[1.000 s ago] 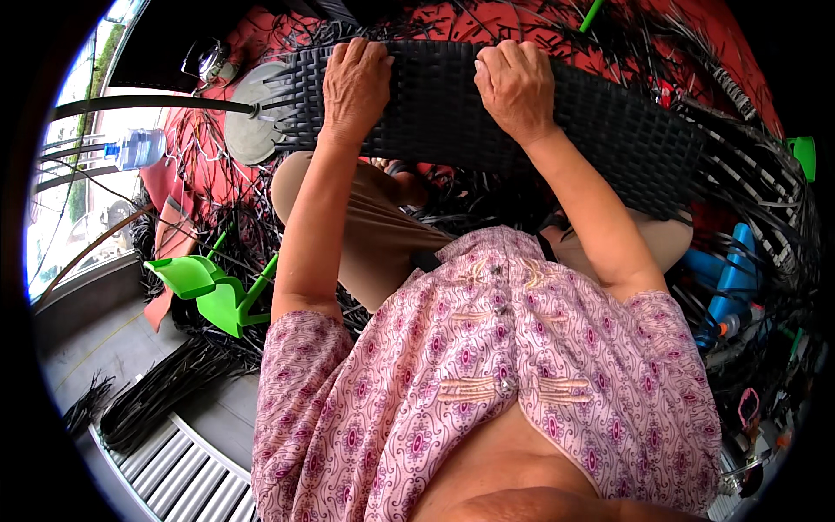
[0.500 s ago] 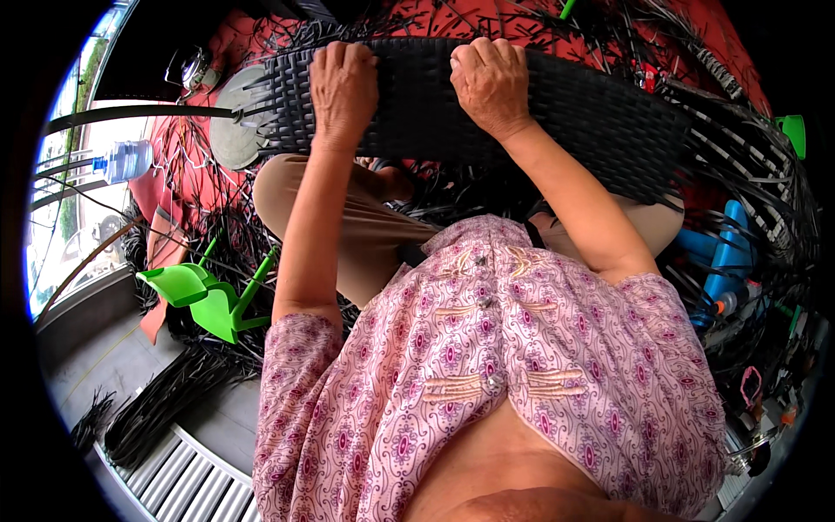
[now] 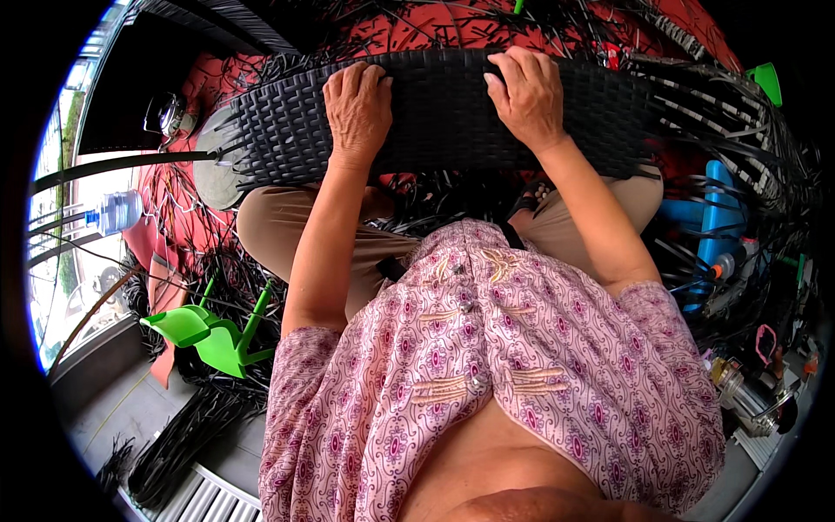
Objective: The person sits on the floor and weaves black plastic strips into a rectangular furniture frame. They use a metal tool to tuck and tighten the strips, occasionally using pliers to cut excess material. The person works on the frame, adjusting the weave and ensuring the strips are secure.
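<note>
Black woven rattan panel lying across the knees, spanning the upper middle of the frame, loose unwoven strands fanning off its right end toward the upper right. Left hand flat on the weave left of centre, fingers together and hooked over the far edge, pressing down, not clamped round anything. Right hand right of centre, fingers curled over the same far edge, thumb on the near face, gripping the panel's rim.

For good work here: keep both palms spread and the panel braced against the thighs so the weave stays taut and square. Press evenly with the left while the right tightens at the edge; uneven pull would likely skew the rows. Keep loose strands clear of the fingers and untangled.

Around: bundle of black strips at lower left, green plastic stool at left, clear water bottle at far left, blue plastic piece at right.
</note>
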A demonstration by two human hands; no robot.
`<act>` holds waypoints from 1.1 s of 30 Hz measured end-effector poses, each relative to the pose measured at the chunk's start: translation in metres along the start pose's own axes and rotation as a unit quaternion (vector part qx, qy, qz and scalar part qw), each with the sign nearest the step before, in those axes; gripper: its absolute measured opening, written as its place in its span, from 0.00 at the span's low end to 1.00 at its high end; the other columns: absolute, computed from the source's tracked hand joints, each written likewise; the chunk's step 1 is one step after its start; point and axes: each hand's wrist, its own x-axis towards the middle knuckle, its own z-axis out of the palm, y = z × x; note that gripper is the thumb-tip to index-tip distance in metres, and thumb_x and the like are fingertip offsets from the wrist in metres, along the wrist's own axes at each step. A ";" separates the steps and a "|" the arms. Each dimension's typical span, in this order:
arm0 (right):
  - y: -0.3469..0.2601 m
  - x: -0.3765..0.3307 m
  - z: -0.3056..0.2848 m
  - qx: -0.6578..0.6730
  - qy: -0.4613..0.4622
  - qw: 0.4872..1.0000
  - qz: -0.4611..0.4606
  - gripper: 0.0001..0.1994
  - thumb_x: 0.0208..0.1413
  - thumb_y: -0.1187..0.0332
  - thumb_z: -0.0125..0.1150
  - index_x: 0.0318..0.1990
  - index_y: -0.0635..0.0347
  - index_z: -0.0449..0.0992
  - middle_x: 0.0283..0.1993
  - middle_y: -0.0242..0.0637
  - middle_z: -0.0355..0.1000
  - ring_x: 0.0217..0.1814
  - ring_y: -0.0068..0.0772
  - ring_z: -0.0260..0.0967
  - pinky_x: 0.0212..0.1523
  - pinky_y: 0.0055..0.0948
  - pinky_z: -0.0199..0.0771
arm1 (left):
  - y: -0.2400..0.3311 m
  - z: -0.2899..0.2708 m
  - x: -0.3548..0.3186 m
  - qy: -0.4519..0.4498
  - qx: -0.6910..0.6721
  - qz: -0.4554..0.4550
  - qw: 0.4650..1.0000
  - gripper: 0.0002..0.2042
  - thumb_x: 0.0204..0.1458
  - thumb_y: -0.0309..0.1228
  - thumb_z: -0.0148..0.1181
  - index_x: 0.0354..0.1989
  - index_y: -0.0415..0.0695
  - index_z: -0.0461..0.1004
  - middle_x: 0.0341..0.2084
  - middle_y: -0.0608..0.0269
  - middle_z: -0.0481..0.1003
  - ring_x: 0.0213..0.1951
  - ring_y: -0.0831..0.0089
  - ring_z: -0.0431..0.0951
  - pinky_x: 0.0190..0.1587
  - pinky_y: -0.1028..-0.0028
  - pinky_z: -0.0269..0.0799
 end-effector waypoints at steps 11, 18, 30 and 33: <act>0.008 0.004 0.014 0.000 0.046 0.999 -0.024 0.06 0.49 0.67 0.66 0.32 0.50 0.75 0.33 0.26 0.67 0.38 0.32 0.66 0.42 0.33 0.67 | 0.063 0.028 0.020 -0.013 -0.033 0.030 0.999 0.11 0.53 0.30 0.64 0.45 0.47 0.77 0.44 0.63 0.74 0.48 0.61 0.73 0.52 0.62 0.65; 0.008 -0.002 0.012 -0.002 0.051 0.998 -0.021 0.06 0.45 0.68 0.65 0.29 0.49 0.73 0.31 0.26 0.67 0.37 0.32 0.67 0.41 0.34 0.68 | 0.064 0.029 0.018 -0.030 -0.039 0.040 0.998 0.10 0.53 0.29 0.64 0.44 0.48 0.77 0.40 0.61 0.75 0.44 0.59 0.73 0.49 0.61 0.67; 0.096 -0.019 -0.037 -0.168 0.013 0.972 0.161 0.18 0.60 0.48 0.57 0.39 0.51 0.81 0.41 0.34 0.78 0.44 0.43 0.73 0.49 0.44 0.68 | 0.053 0.037 0.015 0.019 -0.073 0.062 0.995 0.09 0.53 0.30 0.65 0.43 0.49 0.78 0.40 0.64 0.74 0.42 0.61 0.72 0.48 0.63 0.67; 0.112 -0.030 -0.050 -0.143 -0.152 0.959 0.192 0.27 0.63 0.40 0.50 0.29 0.55 0.80 0.31 0.40 0.77 0.43 0.44 0.73 0.52 0.44 0.64 | 0.044 0.039 0.019 0.024 -0.072 0.066 0.995 0.09 0.53 0.30 0.65 0.42 0.49 0.77 0.40 0.64 0.74 0.43 0.61 0.72 0.48 0.63 0.67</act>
